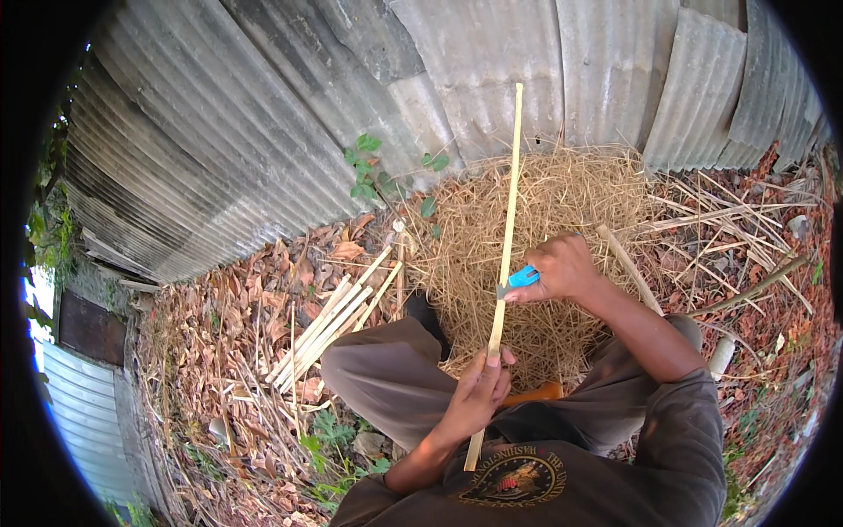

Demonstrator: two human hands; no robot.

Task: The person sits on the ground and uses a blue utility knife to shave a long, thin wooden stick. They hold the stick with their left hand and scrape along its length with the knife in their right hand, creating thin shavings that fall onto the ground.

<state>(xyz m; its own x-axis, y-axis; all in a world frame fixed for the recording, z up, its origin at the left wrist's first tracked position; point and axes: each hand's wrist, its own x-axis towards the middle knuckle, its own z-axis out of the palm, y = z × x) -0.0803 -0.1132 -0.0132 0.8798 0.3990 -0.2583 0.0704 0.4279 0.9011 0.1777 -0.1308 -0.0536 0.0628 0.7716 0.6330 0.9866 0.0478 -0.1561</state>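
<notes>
A long pale bamboo strip [510, 211] slants up and away from my lap, its lower end close to my shirt. My left hand [479, 386] grips it near the lower end, thumb along its face. Higher up, my right hand [562, 268] is closed round a blue-handled cutter knife [524, 277]. The knife's grey blade touches the strip around its middle. Fingers hide most of the handle.
I sit cross-legged before a heap of dry shavings [562, 193]. Split bamboo pieces [325, 329] lie on dead leaves to the left; thin sticks [738, 220] scatter at right. A corrugated metal wall [492, 70] stands ahead. Beside my right knee lies a stick [630, 268].
</notes>
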